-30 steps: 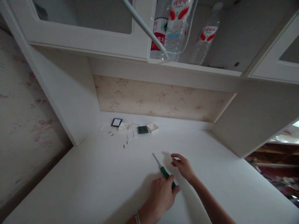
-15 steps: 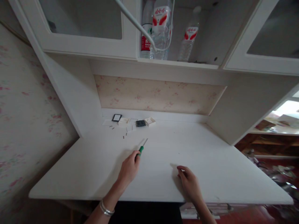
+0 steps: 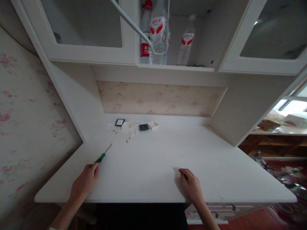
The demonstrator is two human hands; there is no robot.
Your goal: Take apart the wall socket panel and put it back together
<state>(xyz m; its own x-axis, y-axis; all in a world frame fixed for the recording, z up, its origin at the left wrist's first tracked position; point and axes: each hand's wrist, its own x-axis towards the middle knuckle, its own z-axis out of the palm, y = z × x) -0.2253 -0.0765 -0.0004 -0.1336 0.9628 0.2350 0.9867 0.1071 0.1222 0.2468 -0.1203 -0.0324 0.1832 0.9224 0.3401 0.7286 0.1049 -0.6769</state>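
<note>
At the left of the white desk (image 3: 144,179), my left hand (image 3: 85,181) is wrapped round a green-handled screwdriver (image 3: 102,157). Its thin metal shaft points away and to the right. My right hand (image 3: 192,186) rests near the front edge, right of the middle, with fingertips pressed together; whether anything small is between them cannot be made out. Toward the back lie a dark green square part (image 3: 144,127), an open white box-like piece (image 3: 153,125) and a black-framed piece (image 3: 120,122). Several small dark pins or screws (image 3: 127,141) are scattered in front of them.
Above the desk hangs a white cabinet whose open middle shelf holds clear plastic bottles (image 3: 186,41). A white cable (image 3: 134,25) dangles before it. Side panels (image 3: 254,105) bound the desk left and right. Drawers (image 3: 220,210) show below the front right edge.
My left hand has moved left across the desk with the screwdriver. My right hand stays almost in place, fingers still together. The camera view has shifted slightly.
</note>
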